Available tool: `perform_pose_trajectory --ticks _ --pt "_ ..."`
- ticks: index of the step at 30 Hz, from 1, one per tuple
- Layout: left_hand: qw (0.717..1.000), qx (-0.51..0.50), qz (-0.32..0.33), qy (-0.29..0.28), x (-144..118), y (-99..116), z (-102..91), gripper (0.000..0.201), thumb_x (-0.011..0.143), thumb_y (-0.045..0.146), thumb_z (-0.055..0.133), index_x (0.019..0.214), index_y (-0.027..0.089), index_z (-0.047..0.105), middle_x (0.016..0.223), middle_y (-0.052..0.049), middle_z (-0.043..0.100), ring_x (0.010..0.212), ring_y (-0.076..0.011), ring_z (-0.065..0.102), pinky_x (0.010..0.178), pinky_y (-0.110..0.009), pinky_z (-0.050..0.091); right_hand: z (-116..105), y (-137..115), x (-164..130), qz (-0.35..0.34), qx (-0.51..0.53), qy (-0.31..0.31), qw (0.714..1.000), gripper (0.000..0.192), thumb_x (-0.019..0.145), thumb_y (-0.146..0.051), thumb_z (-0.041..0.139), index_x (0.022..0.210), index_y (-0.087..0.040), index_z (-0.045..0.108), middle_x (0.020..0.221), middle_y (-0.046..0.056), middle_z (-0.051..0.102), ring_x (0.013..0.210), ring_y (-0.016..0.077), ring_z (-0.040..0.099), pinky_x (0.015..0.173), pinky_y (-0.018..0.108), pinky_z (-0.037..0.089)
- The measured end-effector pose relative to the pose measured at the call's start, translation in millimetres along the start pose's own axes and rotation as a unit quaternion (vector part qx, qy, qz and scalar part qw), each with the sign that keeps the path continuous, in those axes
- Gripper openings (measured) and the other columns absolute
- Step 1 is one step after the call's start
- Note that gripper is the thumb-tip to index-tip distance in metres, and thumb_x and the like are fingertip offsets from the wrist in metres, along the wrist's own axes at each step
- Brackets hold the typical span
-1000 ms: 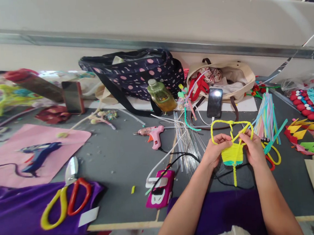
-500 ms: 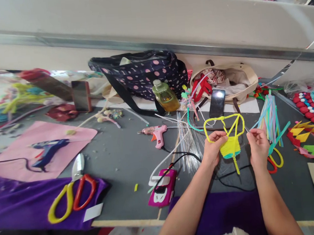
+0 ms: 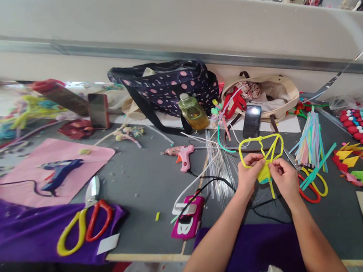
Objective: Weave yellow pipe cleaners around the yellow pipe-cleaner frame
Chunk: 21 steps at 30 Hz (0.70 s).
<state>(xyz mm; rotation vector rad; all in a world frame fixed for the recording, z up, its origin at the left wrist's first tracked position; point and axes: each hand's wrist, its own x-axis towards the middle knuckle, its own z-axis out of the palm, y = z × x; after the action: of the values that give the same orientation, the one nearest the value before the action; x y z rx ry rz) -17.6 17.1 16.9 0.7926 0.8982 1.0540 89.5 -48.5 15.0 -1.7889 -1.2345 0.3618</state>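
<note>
Both hands, left (image 3: 250,173) and right (image 3: 284,179), pinch the yellow frame (image 3: 262,154) with closed fingers mid-weave; the next wrap seems to need tension.

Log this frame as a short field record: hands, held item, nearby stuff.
left hand: closed on the yellow pipe-cleaner piece, at its left side
right hand: pinching the same piece low at its woven middle
held item: yellow loop frame on top, woven yellow and teal patch below, short stem hanging down
near right hand: red and yellow scissors, bundle of pastel pipe cleaners
near left hand: clear thin sticks, pink glue gun
behind: phone, oil bottle, dotted bag
surface: grey table
</note>
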Motion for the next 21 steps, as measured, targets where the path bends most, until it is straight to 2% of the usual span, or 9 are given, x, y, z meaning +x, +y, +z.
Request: perform_pose_trajectory --ticks 7,11,15,21 --pt "1.0 0.013 0.006 -0.001 -0.6 -0.8 1.3 0.016 0.059 0.022 0.077 0.071 0.014 0.069 0.065 0.0 0.064 0.057 -0.0096 0.054 0.056 -0.021 0.041 2.7 -7.4 -2.4 -0.092 -0.065 0.026 0.993 0.02 0.09 -0.032 0.053 0.073 -0.02 0.057 0.062 -0.002 0.056 0.059 0.0126 0.051 0.058 0.024 0.036" --pt "1.0 0.013 0.003 0.003 1.1 0.4 0.6 0.016 0.058 0.022 0.077 0.07 0.014 0.069 0.066 -0.001 0.065 0.058 -0.0103 0.054 0.057 -0.021 0.041 4.2 -7.2 -3.1 -0.111 -0.08 0.03 0.99 0.017 0.089 -0.029 0.052 0.075 -0.02 0.057 0.065 -0.001 0.058 0.06 0.0131 0.052 0.059 0.024 0.037" --pt "1.0 0.012 0.0 0.005 3.8 -0.1 -0.7 0.015 0.057 0.021 0.076 0.069 0.014 0.07 0.067 -0.002 0.066 0.059 -0.0108 0.055 0.057 -0.021 0.041 3.2 -7.0 -3.8 -0.078 -0.045 0.012 0.996 0.018 0.087 -0.031 0.053 0.074 -0.02 0.057 0.065 -0.001 0.057 0.058 0.0124 0.051 0.057 0.023 0.037" --pt "1.0 0.001 -0.009 0.007 8.8 -3.2 -3.8 0.018 0.056 0.023 0.078 0.069 0.014 0.071 0.065 -0.002 0.065 0.058 -0.0108 0.054 0.057 -0.021 0.041 -0.7 -9.5 -1.5 0.018 0.083 -0.041 0.996 0.025 0.085 -0.041 0.055 0.071 -0.02 0.055 0.06 -0.004 0.051 0.052 0.01 0.044 0.051 0.021 0.036"
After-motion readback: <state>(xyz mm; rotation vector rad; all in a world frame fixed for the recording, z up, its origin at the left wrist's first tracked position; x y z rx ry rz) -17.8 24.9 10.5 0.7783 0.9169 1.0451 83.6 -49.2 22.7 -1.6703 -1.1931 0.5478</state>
